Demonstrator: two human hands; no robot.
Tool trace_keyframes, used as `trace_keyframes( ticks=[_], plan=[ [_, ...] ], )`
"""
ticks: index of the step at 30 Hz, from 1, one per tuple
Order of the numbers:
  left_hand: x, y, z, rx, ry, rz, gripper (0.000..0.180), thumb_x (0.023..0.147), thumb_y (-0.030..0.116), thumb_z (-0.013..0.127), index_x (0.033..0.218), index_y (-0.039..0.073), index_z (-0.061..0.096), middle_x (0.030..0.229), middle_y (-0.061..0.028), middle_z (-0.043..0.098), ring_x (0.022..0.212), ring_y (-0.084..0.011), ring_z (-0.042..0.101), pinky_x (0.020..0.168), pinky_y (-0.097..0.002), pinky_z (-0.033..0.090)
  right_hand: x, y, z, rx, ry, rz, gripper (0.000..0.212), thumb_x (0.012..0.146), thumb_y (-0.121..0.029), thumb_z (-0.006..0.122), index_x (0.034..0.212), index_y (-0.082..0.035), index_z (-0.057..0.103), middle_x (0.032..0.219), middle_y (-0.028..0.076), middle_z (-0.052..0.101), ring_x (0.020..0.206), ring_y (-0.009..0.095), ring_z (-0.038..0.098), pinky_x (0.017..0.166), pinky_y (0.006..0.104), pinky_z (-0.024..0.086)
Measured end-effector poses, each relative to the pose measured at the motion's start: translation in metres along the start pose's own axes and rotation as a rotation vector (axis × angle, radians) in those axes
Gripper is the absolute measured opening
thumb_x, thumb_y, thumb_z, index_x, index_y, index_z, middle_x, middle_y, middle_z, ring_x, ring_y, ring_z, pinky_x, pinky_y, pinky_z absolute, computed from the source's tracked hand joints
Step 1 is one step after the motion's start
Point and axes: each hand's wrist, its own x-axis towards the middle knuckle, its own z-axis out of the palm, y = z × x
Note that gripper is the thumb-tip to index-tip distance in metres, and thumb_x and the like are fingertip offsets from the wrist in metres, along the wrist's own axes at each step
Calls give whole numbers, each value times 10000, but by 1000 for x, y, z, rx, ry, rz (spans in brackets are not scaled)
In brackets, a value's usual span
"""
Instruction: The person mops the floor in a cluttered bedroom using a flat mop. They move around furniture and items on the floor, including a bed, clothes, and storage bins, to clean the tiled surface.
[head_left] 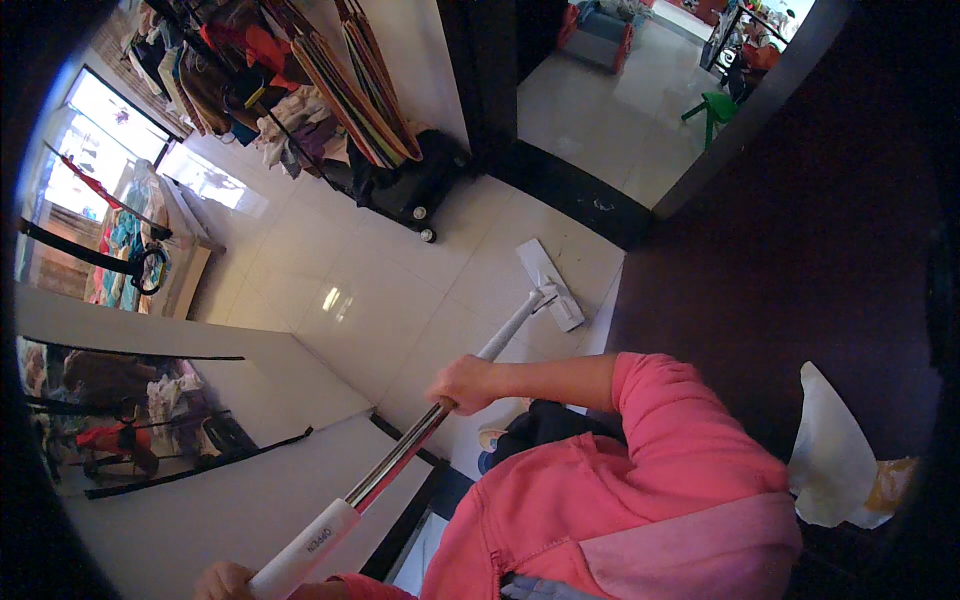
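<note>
A flat mop with a long pole slants across the view. Its white rectangular head (537, 262) lies on the tiled floor near the dark doorway sill. My right hand (468, 384) is wrapped round the middle of the mop pole (398, 458), where the white lower section meets the shiny metal part. Down at the lower left edge, my left hand (225, 582) grips the thick white handle (305, 548) near its top end; part of this hand is cut off by the frame. Pink sleeves cover both my arms, the right one pushed up to the elbow.
A black suitcase (405, 205) on wheels stands under a rack of hanging clothes (215, 75). A dark sill (565, 195) crosses the doorway, with a green stool (712, 112) beyond. A dark brown panel (770, 250) rises on the right. A white cabinet or wall (270, 385) stands left.
</note>
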Motion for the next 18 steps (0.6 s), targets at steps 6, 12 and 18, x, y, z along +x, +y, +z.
trace_keyframes(
  ticks=[6, 12, 18],
  plan=[
    [-59, -6, 87, -544, 75, -239, 185, 787, 74, 563, 902, 120, 425, 653, 6, 417, 618, -134, 453, 652, -306, 412, -8, 60, -16, -138, -74, 184, 154, 679, -178, 613, 824, -141, 579, 775, 104, 632, 780, 336, 623, 623, 477, 480],
    [-129, -36, 241, -406, 153, -515, 199, 816, 4, 560, 826, 111, 392, 672, -43, 497, 677, -178, 542, 730, -394, 475, -56, 190, -45, -250, -47, 506, 169, 697, -119, 599, 860, -155, 619, 842, 97, 658, 841, 327, 636, 641, 457, 498],
    [-151, -50, 292, -494, 90, -712, 214, 827, 62, 615, 832, 106, 406, 750, -68, 545, 779, -215, 575, 886, -480, 444, -82, 263, -48, -354, 104, 668, 135, 694, -99, 617, 820, -137, 646, 857, 106, 664, 872, 323, 634, 651, 456, 502]
  ],
)
